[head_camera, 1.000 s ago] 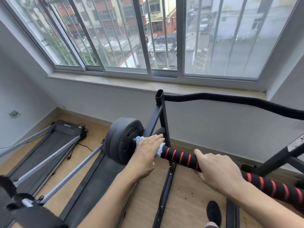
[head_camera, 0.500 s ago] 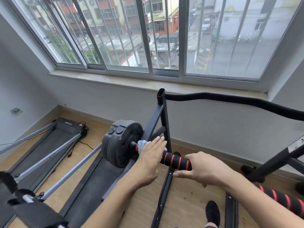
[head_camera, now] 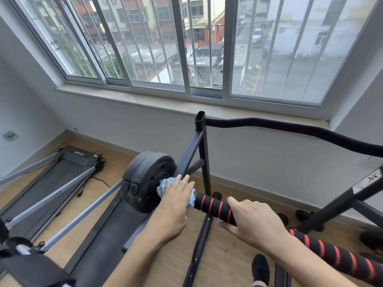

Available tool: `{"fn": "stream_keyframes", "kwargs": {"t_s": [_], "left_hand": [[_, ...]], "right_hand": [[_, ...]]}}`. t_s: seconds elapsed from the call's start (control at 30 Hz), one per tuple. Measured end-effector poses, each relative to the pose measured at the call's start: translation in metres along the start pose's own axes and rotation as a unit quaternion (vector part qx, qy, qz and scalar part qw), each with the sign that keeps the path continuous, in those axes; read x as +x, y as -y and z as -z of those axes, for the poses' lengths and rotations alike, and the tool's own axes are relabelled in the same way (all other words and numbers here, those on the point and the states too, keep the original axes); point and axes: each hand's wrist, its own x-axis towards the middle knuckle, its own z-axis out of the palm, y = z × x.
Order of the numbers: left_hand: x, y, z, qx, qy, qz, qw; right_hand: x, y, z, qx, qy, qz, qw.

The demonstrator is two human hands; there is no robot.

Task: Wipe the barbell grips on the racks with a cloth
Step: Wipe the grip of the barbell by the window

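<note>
A barbell with a black foam grip striped in red (head_camera: 213,207) runs from a black weight plate (head_camera: 148,181) at centre down to the lower right. My left hand (head_camera: 176,201) wraps a blue and white cloth (head_camera: 163,186) around the bar right beside the plate, fingers pointing away from me. My right hand (head_camera: 253,222) grips the striped foam a little to the right. The bar section under both hands is hidden.
A black rack upright (head_camera: 204,154) stands just behind the bar, with a curved black padded bar (head_camera: 290,129) running right from its top. Two folded treadmills (head_camera: 62,179) lie on the wooden floor at left. A window and sill fill the far wall. My black shoe (head_camera: 261,269) is below.
My left hand and the cloth have stayed close to the weight plate, rubbing there. My right hand slid left along the striped grip and now sits slightly further right again.
</note>
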Motion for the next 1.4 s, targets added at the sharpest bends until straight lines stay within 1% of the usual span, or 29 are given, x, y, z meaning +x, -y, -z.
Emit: {"fn": "stream_keyframes", "kwargs": {"t_s": [0.07, 0.1, 0.13, 0.17, 0.23, 0.27, 0.3, 0.33, 0.4, 0.43, 0.5, 0.53, 0.57, 0.63, 0.7, 0.77, 0.8, 0.83, 0.87, 0.93, 1.0, 1.07, 1.1, 1.2, 1.3, 1.4], "left_hand": [[-0.01, -0.012, 0.0, -0.109, -0.004, -0.021, 0.994], [-0.018, -0.021, 0.005, -0.194, -0.011, -0.005, 0.981], [-0.027, -0.03, 0.012, -0.292, -0.02, 0.023, 0.956], [-0.038, -0.039, 0.018, -0.387, -0.03, 0.045, 0.92], [-0.053, -0.058, 0.03, -0.523, -0.059, 0.061, 0.848], [-0.057, -0.066, 0.033, -0.559, -0.075, 0.067, 0.823], [-0.058, -0.072, 0.034, -0.583, -0.089, 0.075, 0.804], [-0.059, -0.078, 0.033, -0.6, -0.102, 0.082, 0.789], [-0.057, -0.086, 0.03, -0.611, -0.113, 0.087, 0.779], [-0.056, -0.088, 0.027, -0.608, -0.112, 0.083, 0.781], [-0.054, -0.089, 0.021, -0.592, -0.11, 0.074, 0.795], [-0.052, -0.088, 0.018, -0.577, -0.115, 0.068, 0.805], [-0.051, -0.084, 0.015, -0.55, -0.126, 0.058, 0.824], [-0.045, -0.071, 0.009, -0.448, -0.161, 0.041, 0.879], [-0.035, -0.051, 0.006, -0.291, -0.219, 0.031, 0.931], [-0.018, -0.032, 0.002, -0.161, -0.247, 0.013, 0.955], [-0.009, -0.024, -0.001, -0.131, -0.244, 0.005, 0.961], [0.001, -0.02, -0.005, -0.121, -0.232, -0.001, 0.965], [0.01, -0.017, -0.009, -0.119, -0.22, -0.005, 0.968], [0.026, -0.016, -0.018, -0.095, -0.218, -0.015, 0.971], [0.034, -0.022, -0.023, -0.041, -0.268, -0.008, 0.962], [0.034, -0.027, -0.028, -0.019, -0.317, 0.013, 0.948], [0.034, -0.027, -0.03, -0.014, -0.328, 0.021, 0.944], [0.038, -0.025, -0.036, -0.007, -0.336, 0.03, 0.941], [0.043, -0.025, -0.036, -0.001, -0.345, 0.037, 0.938], [0.046, -0.024, -0.036, 0.01, -0.317, 0.055, 0.947]], "right_hand": [[0.001, -0.002, 0.002, 0.01, 0.011, -0.007, 1.0], [0.0, -0.002, 0.004, 0.028, 0.008, -0.004, 1.0], [-0.002, -0.002, 0.006, 0.065, -0.013, 0.014, 0.998], [-0.005, -0.002, 0.008, 0.127, -0.048, 0.042, 0.99], [-0.012, 0.002, 0.017, 0.284, -0.114, 0.084, 0.948], [-0.017, 0.005, 0.023, 0.355, -0.128, 0.085, 0.922], [-0.02, 0.008, 0.027, 0.41, -0.126, 0.077, 0.9], [-0.022, 0.012, 0.032, 0.453, -0.106, 0.066, 0.883], [-0.02, 0.02, 0.039, 0.523, -0.052, 0.049, 0.849], [-0.019, 0.022, 0.041, 0.558, -0.034, 0.039, 0.828], [-0.017, 0.023, 0.046, 0.618, -0.023, 0.009, 0.786], [-0.017, 0.022, 0.047, 0.632, -0.026, 0.0, 0.775], [-0.018, 0.02, 0.048, 0.633, -0.03, -0.004, 0.773], [-0.019, 0.014, 0.049, 0.605, -0.063, -0.01, 0.793], [-0.014, 0.004, 0.05, 0.529, -0.144, -0.024, 0.836], [0.0, -0.007, 0.048, 0.411, -0.212, -0.002, 0.887], [0.009, -0.01, 0.047, 0.345, -0.218, 0.017, 0.913], [0.018, -0.012, 0.044, 0.294, -0.195, 0.028, 0.935], [0.025, -0.011, 0.041, 0.266, -0.155, 0.034, 0.951], [0.035, -0.008, 0.03, 0.273, -0.078, 0.042, 0.958], [0.037, -0.003, 0.02, 0.301, -0.041, 0.046, 0.952], [0.036, 0.002, 0.016, 0.33, -0.045, 0.05, 0.942], [0.036, 0.004, 0.016, 0.337, -0.056, 0.052, 0.938], [0.039, 0.009, 0.012, 0.331, -0.089, 0.074, 0.936], [0.045, 0.013, 0.007, 0.298, -0.108, 0.068, 0.946], [0.048, 0.017, 0.001, 0.233, -0.143, 0.088, 0.958]]}}
